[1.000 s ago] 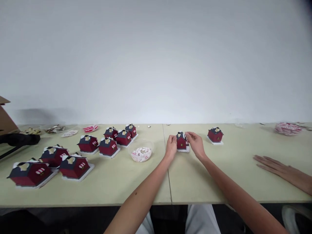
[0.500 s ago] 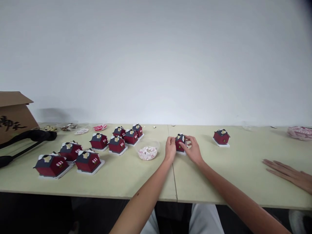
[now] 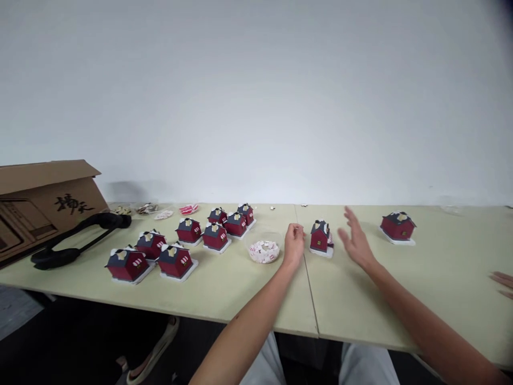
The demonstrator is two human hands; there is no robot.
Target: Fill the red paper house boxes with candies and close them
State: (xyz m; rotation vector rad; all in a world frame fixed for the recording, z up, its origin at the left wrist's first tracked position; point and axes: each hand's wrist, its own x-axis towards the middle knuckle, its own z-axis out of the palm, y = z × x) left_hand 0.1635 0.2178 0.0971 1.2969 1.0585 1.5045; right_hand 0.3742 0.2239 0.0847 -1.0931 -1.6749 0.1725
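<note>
A small red toy house [image 3: 319,238] with a dark roof and white base stands upright on the table between my two hands. To its left is my left hand [image 3: 294,245], apart from it, with fingers curled together; whatever they pinch, if anything, is too small to make out. My right hand [image 3: 357,241] is off the house on its right side, empty, with its fingers stretched and spread. Beside my left hand stands a clear plastic bowl [image 3: 251,243] holding small white and red pieces [image 3: 264,251].
Several similar houses [image 3: 215,237] stand on the left, and another house [image 3: 398,226] on the right. Farther left lie a black curved object [image 3: 80,235] and a cardboard box [image 3: 52,200]. Another person's fingers [image 3: 503,280] show at the right edge.
My right hand has let go of the house and opened to the right. My left hand has come away from it too. The view has swung left, so things sit farther right.
</note>
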